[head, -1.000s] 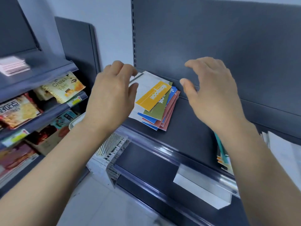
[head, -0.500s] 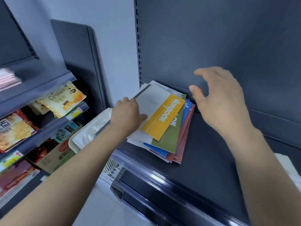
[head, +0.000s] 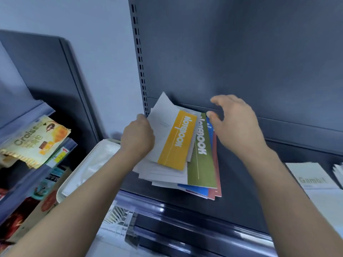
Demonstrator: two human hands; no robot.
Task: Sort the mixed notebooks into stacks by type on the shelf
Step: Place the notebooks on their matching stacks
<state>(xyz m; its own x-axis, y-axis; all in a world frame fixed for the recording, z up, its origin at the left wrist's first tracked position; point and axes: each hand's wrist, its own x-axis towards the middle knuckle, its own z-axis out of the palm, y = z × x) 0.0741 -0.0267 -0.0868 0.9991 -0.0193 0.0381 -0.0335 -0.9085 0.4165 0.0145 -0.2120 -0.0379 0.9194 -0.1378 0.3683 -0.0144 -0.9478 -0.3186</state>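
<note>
I see the fanned pile of notebooks [head: 201, 164], yellow over green, blue and red, lying far left on the shelf [head: 241, 201], my left hand [head: 138, 140] gripping its left edge, my right hand [head: 237, 127] hovering beside it, fingers loosely spread.

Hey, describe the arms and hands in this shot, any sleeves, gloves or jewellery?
The left forearm and right forearm are bare right to the frame's bottom edge, no sleeve in view. The left hand and right hand wear no gloves. No watch, bracelet or ring shows on the sides facing the camera.
</note>
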